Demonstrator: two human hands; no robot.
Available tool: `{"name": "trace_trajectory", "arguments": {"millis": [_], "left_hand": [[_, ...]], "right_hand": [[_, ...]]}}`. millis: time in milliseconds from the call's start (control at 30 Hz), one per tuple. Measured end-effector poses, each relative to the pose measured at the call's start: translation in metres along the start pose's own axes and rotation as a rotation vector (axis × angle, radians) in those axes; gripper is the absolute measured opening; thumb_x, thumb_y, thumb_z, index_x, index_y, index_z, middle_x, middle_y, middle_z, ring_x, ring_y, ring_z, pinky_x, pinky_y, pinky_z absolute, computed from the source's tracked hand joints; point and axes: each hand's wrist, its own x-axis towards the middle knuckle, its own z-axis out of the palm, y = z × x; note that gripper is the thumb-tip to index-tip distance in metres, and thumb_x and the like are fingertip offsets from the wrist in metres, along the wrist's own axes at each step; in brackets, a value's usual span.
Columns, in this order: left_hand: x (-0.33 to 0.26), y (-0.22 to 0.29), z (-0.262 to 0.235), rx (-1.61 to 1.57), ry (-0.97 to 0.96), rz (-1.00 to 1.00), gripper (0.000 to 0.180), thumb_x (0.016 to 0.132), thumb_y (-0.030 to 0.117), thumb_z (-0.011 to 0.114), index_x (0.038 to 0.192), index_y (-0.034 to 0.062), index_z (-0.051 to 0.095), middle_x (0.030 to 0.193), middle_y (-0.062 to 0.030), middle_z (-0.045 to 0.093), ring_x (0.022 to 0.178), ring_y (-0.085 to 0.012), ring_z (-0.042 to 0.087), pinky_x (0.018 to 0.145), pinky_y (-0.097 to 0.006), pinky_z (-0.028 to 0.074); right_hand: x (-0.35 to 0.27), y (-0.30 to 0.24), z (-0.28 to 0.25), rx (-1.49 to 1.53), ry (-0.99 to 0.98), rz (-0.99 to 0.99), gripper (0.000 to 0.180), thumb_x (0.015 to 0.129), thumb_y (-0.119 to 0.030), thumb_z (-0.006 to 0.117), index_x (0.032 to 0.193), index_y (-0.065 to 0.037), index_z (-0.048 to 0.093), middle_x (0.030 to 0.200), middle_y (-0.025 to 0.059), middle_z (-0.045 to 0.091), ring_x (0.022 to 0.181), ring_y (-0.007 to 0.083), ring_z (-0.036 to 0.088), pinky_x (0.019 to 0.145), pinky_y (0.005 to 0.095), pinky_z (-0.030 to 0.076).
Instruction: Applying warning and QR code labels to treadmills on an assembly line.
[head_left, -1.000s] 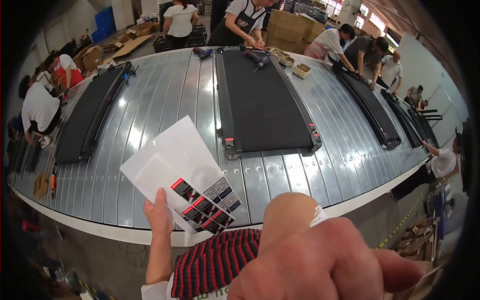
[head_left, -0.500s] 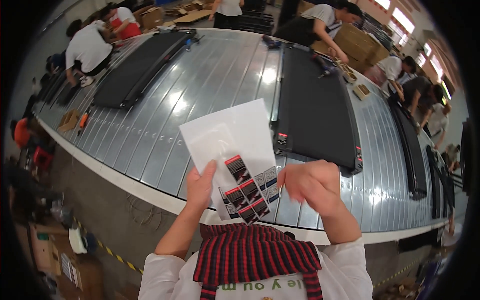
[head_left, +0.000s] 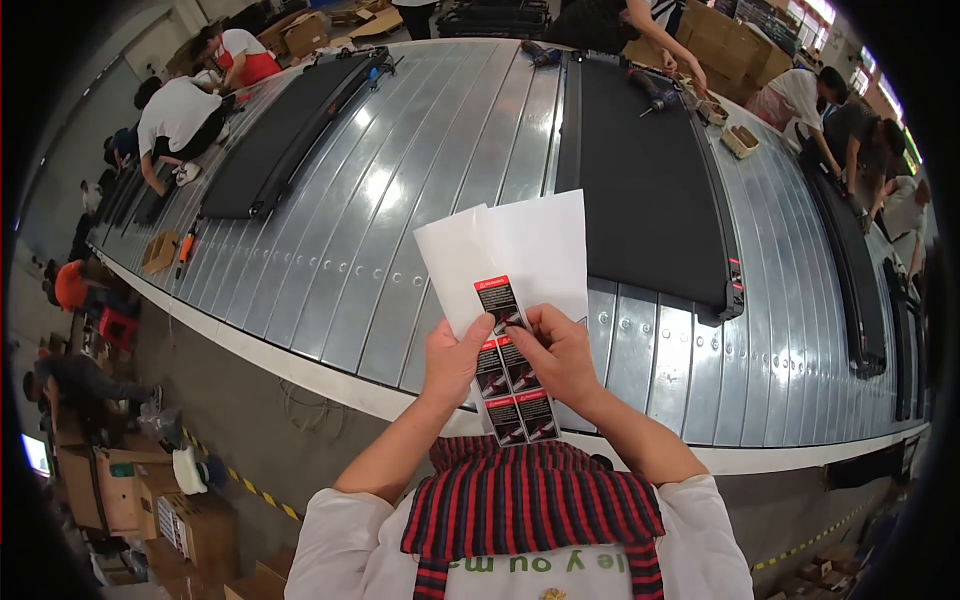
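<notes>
In front of my chest I hold a sheet of warning labels (head_left: 522,415), black with red headers, together with white backing paper (head_left: 545,240). My left hand (head_left: 455,360) is closed on the left edge, its thumb on the front beside a label. From the right, my right hand (head_left: 565,360) closes on the same sheet, thumb pressed onto the labels near the left thumb. Its other fingers are partly hidden by the paper. Just beyond the hands lies a long black panel (head_left: 650,190) with small red-marked labels at its near right corner.
The ribbed metal table (head_left: 350,260) holds another black panel (head_left: 285,140) at left and a long black part (head_left: 835,255) at right. A power drill (head_left: 655,98) lies on the near panel's far end, beside a small open box (head_left: 740,140). Co-workers stand around the table.
My right hand has come left from beside the sheet onto its labels and closed there. The sheet has turned more upright and moved slightly right, with my left hand still holding it.
</notes>
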Motion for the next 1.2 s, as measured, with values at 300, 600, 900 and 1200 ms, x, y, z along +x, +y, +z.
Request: {"name": "trace_trajectory", "arguments": {"millis": [300, 600, 900, 1200], "left_hand": [[-0.010, 0.015, 0.021, -0.236, 0.146, -0.137, 0.038, 0.087, 0.033, 0.044, 0.105, -0.0008, 0.047, 0.093, -0.0084, 0.057, 0.078, -0.0151, 0.057, 0.067, -0.029, 0.048], [-0.030, -0.021, 0.020, -0.160, 0.299, -0.213, 0.042, 0.084, 0.034, 0.049, 0.104, -0.0030, 0.050, 0.095, -0.0070, 0.057, 0.083, -0.0124, 0.054, 0.075, -0.027, 0.043], [-0.020, -0.019, 0.021, -0.226, 0.206, -0.060, 0.034, 0.086, 0.030, 0.046, 0.103, -0.0004, 0.052, 0.092, -0.0048, 0.058, 0.078, -0.0091, 0.054, 0.071, -0.024, 0.044], [-0.009, -0.001, 0.008, -0.128, 0.099, 0.023, 0.034, 0.088, 0.027, 0.044, 0.103, -0.0023, 0.051, 0.090, -0.0048, 0.057, 0.078, -0.0082, 0.054, 0.069, -0.023, 0.044]], "right_hand": [[-0.019, 0.002, -0.022, 0.007, -0.554, -0.342, 0.024, 0.082, -0.013, 0.046, 0.103, -0.003, 0.050, 0.091, 0.0141, 0.055, 0.081, 0.0265, 0.055, 0.069, 0.0305, 0.043], [0.003, 0.045, -0.018, -0.103, -0.376, -0.345, 0.017, 0.068, -0.012, 0.054, 0.083, -0.005, 0.053, 0.075, 0.0129, 0.052, 0.071, 0.0315, 0.051, 0.060, 0.0366, 0.041], [0.000, 0.035, -0.018, -0.160, -0.128, -0.108, 0.011, 0.071, -0.003, 0.053, 0.082, -0.003, 0.053, 0.069, 0.0067, 0.056, 0.064, 0.0122, 0.053, 0.058, 0.0255, 0.042], [0.004, 0.011, 0.001, -0.149, -0.039, -0.161, 0.006, 0.071, 0.001, 0.053, 0.075, -0.001, 0.055, 0.063, 0.0006, 0.055, 0.059, 0.0063, 0.049, 0.052, 0.0223, 0.041]]}}
